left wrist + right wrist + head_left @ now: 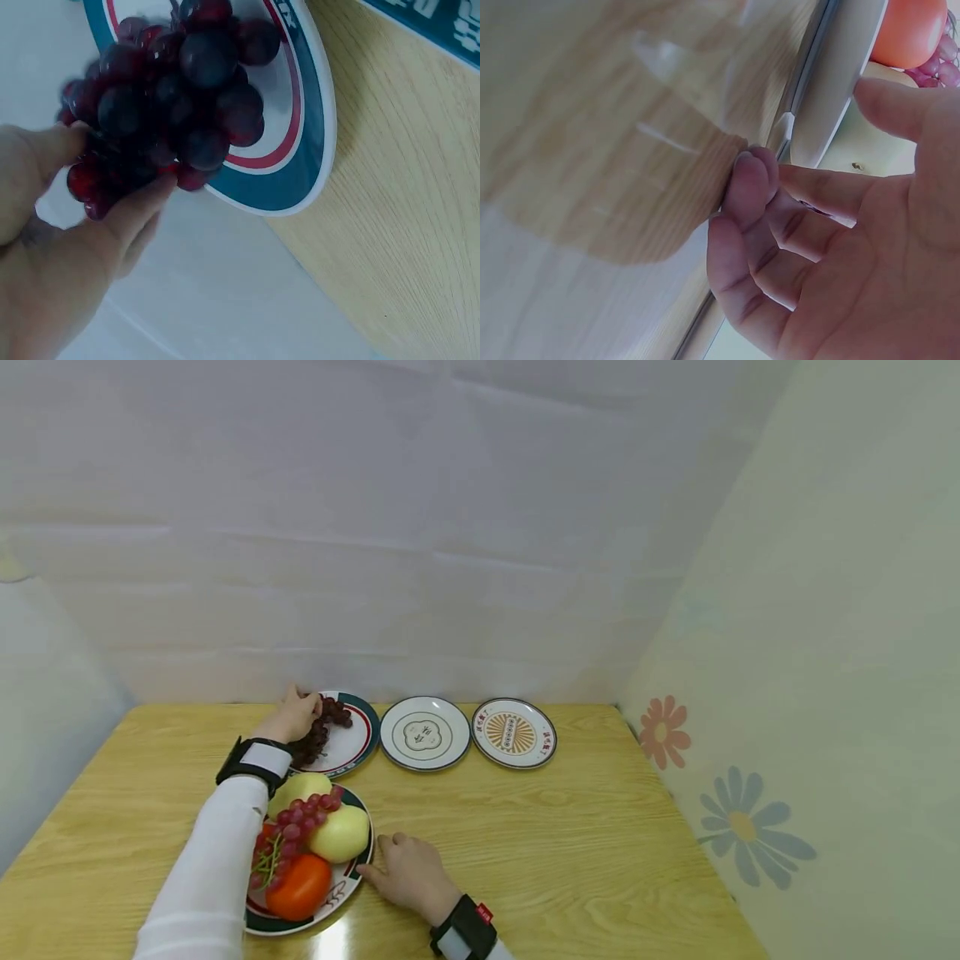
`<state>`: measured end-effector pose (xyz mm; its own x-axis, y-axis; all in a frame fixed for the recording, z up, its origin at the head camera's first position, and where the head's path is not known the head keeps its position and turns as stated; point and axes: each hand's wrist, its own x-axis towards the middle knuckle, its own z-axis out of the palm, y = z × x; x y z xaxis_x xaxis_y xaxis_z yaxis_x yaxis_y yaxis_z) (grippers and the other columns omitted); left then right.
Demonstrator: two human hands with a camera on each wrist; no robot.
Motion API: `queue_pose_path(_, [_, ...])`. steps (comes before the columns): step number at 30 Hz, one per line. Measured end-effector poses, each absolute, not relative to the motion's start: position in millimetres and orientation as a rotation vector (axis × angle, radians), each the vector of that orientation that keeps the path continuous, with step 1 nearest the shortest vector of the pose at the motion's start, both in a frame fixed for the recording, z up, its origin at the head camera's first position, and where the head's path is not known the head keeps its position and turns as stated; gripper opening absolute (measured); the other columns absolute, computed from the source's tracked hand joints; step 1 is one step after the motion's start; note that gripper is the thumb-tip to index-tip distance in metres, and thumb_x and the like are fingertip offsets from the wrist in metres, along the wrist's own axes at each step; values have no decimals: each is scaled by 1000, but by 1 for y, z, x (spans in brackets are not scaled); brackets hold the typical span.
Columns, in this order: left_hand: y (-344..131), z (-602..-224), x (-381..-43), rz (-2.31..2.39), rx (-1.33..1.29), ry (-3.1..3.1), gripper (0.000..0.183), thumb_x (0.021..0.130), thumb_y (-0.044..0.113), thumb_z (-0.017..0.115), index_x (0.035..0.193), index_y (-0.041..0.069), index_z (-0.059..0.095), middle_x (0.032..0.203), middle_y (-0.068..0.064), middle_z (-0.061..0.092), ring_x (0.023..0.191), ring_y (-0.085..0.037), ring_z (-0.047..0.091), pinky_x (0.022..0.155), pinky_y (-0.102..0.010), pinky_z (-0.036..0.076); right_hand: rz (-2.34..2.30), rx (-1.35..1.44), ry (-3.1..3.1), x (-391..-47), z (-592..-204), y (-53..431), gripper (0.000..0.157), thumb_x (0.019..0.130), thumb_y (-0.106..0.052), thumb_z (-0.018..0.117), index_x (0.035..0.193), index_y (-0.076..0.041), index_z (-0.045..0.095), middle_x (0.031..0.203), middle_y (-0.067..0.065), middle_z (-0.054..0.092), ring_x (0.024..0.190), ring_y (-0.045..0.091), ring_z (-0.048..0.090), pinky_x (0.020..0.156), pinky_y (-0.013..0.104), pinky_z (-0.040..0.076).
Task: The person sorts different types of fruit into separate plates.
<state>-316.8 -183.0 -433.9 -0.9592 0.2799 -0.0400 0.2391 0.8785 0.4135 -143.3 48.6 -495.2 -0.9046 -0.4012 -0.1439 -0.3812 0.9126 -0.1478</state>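
At the back left, my left hand (pixel 294 717) grips one end of a bunch of dark red grapes (pixel 172 97), thumb and fingers pressed into the berries. The bunch lies over a white plate with a green rim (pixel 352 739). My right hand (pixel 412 872) is at the right side of a nearer green-rimmed plate (pixel 365 806), its thumb over the rim and curled fingers against the outside. This plate bears a red tomato (pixel 300 887), yellow-green round fruits (pixel 341 835) and a bunch of lighter red grapes (pixel 292 831).
Two smaller plates stand in a row to the right of the far plate: a white one with a dark emblem (pixel 425 733) and one with an orange sunburst (pixel 514 733). The wooden table (pixel 570 860) meets a pale wall (pixel 420 568) close behind the plates.
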Motion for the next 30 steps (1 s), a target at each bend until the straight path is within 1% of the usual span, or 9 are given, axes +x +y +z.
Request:
queue_pose_path(2, [-186,-438,-316,559,371,2977,18,93,-4,38,103,-12,51,107,-38,35,96,-47,42,80,-51,44,-172,-602,2895,-142,-496,48,58,87,-61,45,121,-16,60,98,2,66,82,15,63,61,30,52])
queue_pose_path(4, [-188,-439,-315,495,333,2975,27,92,-5,38,113,-13,53,117,-42,36,107,-50,42,89,-55,44,-175,-604,2888,-142,-496,48,59,87,-60,45,122,-15,59,100,3,66,84,15,63,62,31,53])
queue_pose_path(6, [-192,-439,-313,445,309,2967,34,91,-6,37,122,-12,50,124,-41,39,114,-51,41,95,-57,42,-175,-600,2882,-142,-495,47,59,87,-60,45,123,-15,59,102,4,66,85,16,63,63,31,53])
queue_pose_path(9, [-195,-436,-308,417,313,2987,36,93,-1,39,127,-12,45,128,-37,41,115,-50,42,96,-59,40,-182,-589,2878,-142,-495,48,59,87,-59,46,125,-15,58,104,4,66,86,17,63,65,32,54])
queue_pose_path(14, [-189,-420,-285,368,349,3094,40,95,12,46,128,-9,45,123,-35,47,107,-49,49,88,-59,45,-190,-579,2876,-143,-494,49,60,87,-60,46,126,-15,57,107,5,65,89,18,63,67,33,54])
queue_pose_path(17, [-180,-410,-262,288,395,3157,39,94,18,49,125,-6,50,117,-32,53,99,-47,55,81,-59,48,-189,-580,2877,-144,-494,49,61,87,-60,46,126,-14,57,109,5,65,91,18,63,69,33,55])
queue_pose_path(20, [-170,-402,-235,212,423,3185,41,94,26,50,123,-3,53,114,-28,57,96,-46,56,80,-59,49,-196,-580,2887,-144,-495,50,61,87,-60,46,126,-14,57,110,5,65,92,18,63,70,33,55])
queue_pose_path(25, [-158,-404,-192,202,386,3146,50,92,38,52,125,1,54,113,-27,60,96,-46,56,77,-59,50,-207,-586,2893,-144,-496,49,60,88,-59,46,126,-14,57,109,6,66,92,19,64,70,33,56])
queue_pose_path(30, [-153,-416,-158,289,333,3062,60,84,48,59,126,5,54,113,-30,56,92,-45,56,72,-59,51,-208,-584,2886,-144,-496,48,60,87,-59,46,126,-14,57,110,6,66,93,19,64,70,34,56])
